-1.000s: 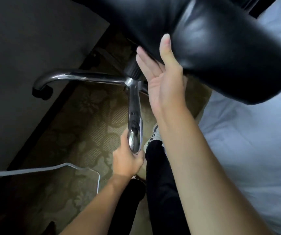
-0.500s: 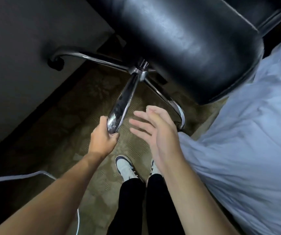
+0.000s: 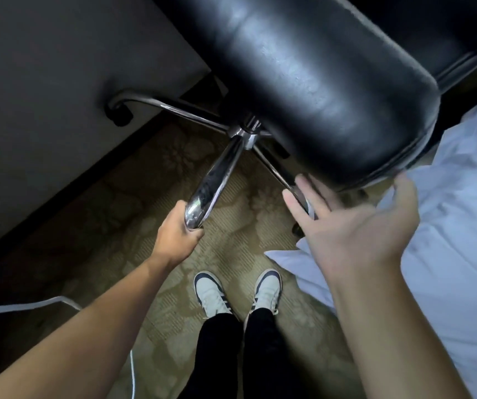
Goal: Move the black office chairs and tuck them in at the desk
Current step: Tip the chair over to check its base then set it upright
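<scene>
A black leather office chair (image 3: 312,70) fills the top of the view, tipped so its chrome star base (image 3: 243,133) shows. My left hand (image 3: 178,240) is shut on the end of one chrome leg (image 3: 211,182) that points toward me. My right hand (image 3: 355,228) is open, fingers spread, just below the rounded edge of the black cushion and not touching it. Another chrome leg (image 3: 156,106) runs left and ends in a black caster (image 3: 119,115). A third leg passes behind my right fingers.
A dark panel (image 3: 58,96) stands on the left, its edge close to the caster. A bed with white sheets (image 3: 447,240) lies on the right. My shoes (image 3: 237,292) stand on patterned carpet. A white cable (image 3: 24,306) crosses the floor at lower left.
My right hand has come off the black cushion, dropped and opened, then shifted right. The chair has swung away from me while my left hand kept hold of the chrome leg.
</scene>
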Action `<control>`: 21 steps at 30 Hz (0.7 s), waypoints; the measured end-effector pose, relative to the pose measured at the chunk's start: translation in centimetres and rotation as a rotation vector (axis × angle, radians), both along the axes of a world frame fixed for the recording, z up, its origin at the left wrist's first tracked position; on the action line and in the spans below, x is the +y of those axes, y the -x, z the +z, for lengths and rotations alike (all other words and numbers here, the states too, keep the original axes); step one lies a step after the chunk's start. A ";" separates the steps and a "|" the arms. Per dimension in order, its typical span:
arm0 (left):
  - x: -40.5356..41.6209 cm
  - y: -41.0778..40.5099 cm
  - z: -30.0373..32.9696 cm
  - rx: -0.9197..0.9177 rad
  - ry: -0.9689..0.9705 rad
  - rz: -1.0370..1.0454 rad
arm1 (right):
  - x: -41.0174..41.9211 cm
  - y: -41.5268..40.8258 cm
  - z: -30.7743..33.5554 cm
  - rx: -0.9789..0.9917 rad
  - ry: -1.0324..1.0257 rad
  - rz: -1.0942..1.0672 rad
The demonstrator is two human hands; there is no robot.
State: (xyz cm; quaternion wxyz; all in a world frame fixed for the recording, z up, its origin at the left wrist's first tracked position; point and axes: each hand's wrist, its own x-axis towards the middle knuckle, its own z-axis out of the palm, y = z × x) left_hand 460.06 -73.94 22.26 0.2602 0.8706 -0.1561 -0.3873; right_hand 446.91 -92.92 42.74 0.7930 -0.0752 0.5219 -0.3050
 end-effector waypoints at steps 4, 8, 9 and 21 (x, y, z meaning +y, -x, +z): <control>0.0 -0.2 0.3 0.041 -0.021 0.001 | -2.3 -1.7 1.9 0.174 0.135 0.148; -0.3 -0.3 0.2 0.004 -0.065 -0.020 | -2.2 -2.2 2.0 0.313 0.138 0.159; -0.3 -0.2 0.3 -0.013 -0.091 -0.023 | -2.0 -2.0 1.8 0.333 0.130 0.153; -8.0 -5.2 14.3 0.508 0.558 0.655 | 0.3 -0.4 -1.4 0.436 0.215 0.194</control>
